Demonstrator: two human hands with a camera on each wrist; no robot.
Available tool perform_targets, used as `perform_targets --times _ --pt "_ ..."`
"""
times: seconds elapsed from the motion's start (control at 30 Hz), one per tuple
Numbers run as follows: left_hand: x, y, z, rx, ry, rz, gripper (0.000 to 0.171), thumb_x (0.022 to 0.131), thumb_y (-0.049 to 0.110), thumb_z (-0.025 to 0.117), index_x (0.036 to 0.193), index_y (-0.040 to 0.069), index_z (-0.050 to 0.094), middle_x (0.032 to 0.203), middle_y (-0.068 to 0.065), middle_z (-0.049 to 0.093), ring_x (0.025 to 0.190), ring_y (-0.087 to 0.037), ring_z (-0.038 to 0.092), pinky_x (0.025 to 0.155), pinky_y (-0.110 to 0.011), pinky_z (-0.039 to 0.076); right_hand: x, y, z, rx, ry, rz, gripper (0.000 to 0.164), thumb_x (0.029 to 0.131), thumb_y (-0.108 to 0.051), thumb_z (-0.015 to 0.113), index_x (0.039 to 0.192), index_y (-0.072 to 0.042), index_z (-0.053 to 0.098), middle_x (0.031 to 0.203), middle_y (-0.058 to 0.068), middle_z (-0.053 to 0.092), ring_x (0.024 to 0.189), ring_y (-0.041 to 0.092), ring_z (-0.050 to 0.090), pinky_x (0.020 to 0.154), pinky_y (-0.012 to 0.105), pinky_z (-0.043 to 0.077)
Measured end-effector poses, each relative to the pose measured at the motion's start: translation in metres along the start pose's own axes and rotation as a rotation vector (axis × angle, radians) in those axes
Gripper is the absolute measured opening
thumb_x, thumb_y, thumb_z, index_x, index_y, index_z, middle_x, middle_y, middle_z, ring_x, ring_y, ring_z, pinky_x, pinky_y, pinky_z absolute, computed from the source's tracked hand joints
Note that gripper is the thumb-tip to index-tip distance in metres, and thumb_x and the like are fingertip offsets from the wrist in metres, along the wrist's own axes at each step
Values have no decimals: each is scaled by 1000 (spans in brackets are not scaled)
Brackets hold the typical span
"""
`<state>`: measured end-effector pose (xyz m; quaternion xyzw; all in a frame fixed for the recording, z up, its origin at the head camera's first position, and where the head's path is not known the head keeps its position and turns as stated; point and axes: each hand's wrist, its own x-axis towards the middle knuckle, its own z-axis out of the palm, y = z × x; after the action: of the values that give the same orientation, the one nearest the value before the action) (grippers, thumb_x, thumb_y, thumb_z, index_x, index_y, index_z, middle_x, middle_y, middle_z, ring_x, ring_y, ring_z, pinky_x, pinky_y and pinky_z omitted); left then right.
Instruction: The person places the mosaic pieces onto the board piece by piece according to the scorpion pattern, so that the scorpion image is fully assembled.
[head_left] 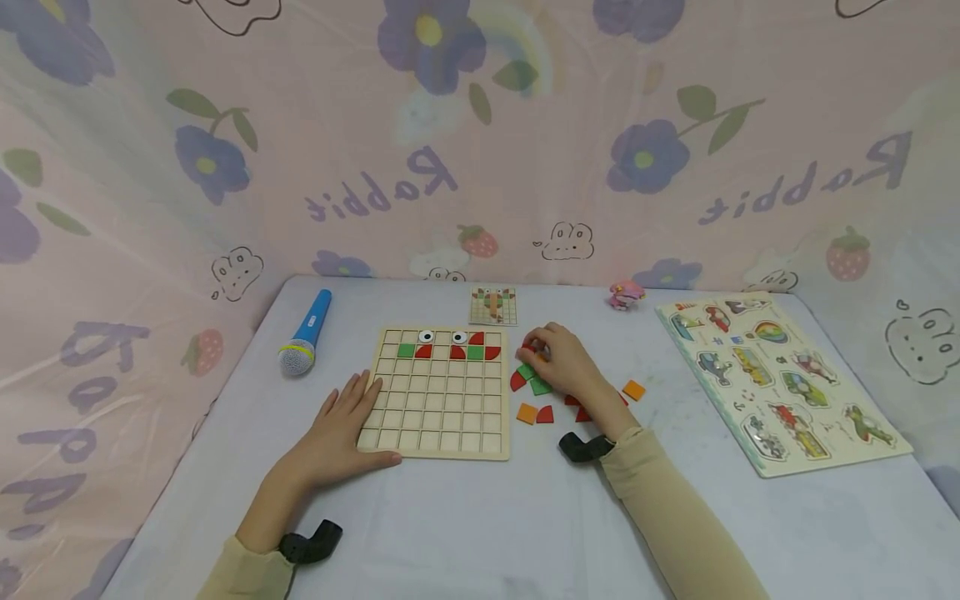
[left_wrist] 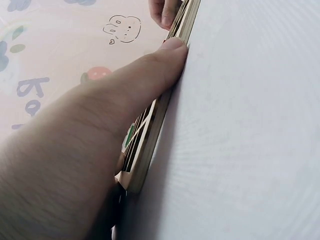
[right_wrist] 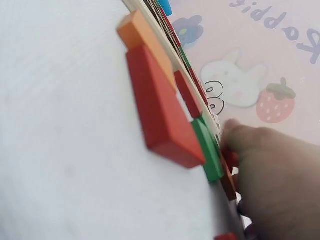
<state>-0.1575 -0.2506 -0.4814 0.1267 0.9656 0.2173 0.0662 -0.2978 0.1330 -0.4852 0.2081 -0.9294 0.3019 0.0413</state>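
Note:
A square wooden grid board (head_left: 442,400) lies on the table. Fingers spread, my left hand (head_left: 337,433) rests along its left side, the thumb across the near left corner. In the board's far rows sit red and green pieces and two round eye pieces (head_left: 459,337). Right of the board, my right hand (head_left: 561,358) reaches down among loose pieces, thumb and fingers bent together at a red piece (right_wrist: 230,157), which they partly hide. Close by are green squares (head_left: 540,385), a red quarter-circle (head_left: 545,414) and an orange square (head_left: 527,413).
Behind the board lies a small pattern card (head_left: 492,307). A blue toy microphone (head_left: 306,335) is at the left, and a pink figurine (head_left: 626,294) stands at the back. A picture puzzle board (head_left: 783,383) covers part of the right side. Another orange square (head_left: 633,390) lies beyond my right wrist.

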Motion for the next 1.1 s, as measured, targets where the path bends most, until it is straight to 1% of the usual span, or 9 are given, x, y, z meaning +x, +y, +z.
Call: perform_targets --times 0.17,0.23,0.3,0.4,0.5,0.73,0.87,0.97,1.1 --pt "0 1 -1 -12 -10 -3 126 80 73 78 169 4 21 177 -21 9 165 -40 4 130 -62 4 1 2 0 12 87 78 31 109 -28 62 114 -2 77 100 12 67 86 26 58 78 40 51" --pt "0 1 -2 -14 -11 -3 126 81 73 78 169 4 20 177 -21 9 165 -40 4 130 -62 4 1 2 0 38 120 108 30 109 -25 61 115 0 76 99 15 67 86 29 58 77 42 51" --pt "-1 1 -2 -11 -7 -5 126 80 72 78 169 4 21 177 -21 10 165 -40 4 130 -62 4 1 3 -1 60 131 125 30 106 -25 65 116 1 75 100 15 66 89 29 58 80 42 51" --pt "-1 2 -2 -8 1 -8 125 80 71 79 169 3 23 176 -22 13 164 -41 6 130 -63 5 1 3 -1 78 105 129 30 101 -27 73 116 -2 74 100 15 64 92 30 57 82 42 50" --pt "-2 3 -2 -9 2 -13 125 80 71 79 168 2 23 176 -23 14 164 -41 7 130 -63 6 1 4 -2 68 77 118 31 96 -27 79 116 -3 74 103 14 64 96 30 58 87 43 52" --pt "-3 3 -2 -18 5 -10 124 80 69 80 168 2 23 176 -22 13 164 -41 7 130 -63 5 2 3 -2 82 53 119 32 100 -23 75 123 0 72 112 19 64 102 34 60 93 49 54" --pt "-3 4 -2 -18 6 -8 124 80 69 80 168 1 24 176 -23 14 164 -41 7 130 -63 6 3 1 -3 97 35 110 33 102 -22 73 126 1 71 117 20 63 104 33 59 95 49 54" --pt "-3 4 -2 -21 9 0 124 80 70 80 168 2 24 176 -24 15 164 -42 8 129 -64 7 5 -6 -6 123 33 92 32 102 -21 73 126 1 71 116 20 63 102 33 57 91 47 52" --pt "-1 1 -1 -7 -1 2 126 80 73 78 169 4 22 177 -21 11 165 -39 5 130 -62 5 11 -25 -10 164 19 69 32 102 -20 73 126 1 71 114 19 65 99 31 55 84 43 50"
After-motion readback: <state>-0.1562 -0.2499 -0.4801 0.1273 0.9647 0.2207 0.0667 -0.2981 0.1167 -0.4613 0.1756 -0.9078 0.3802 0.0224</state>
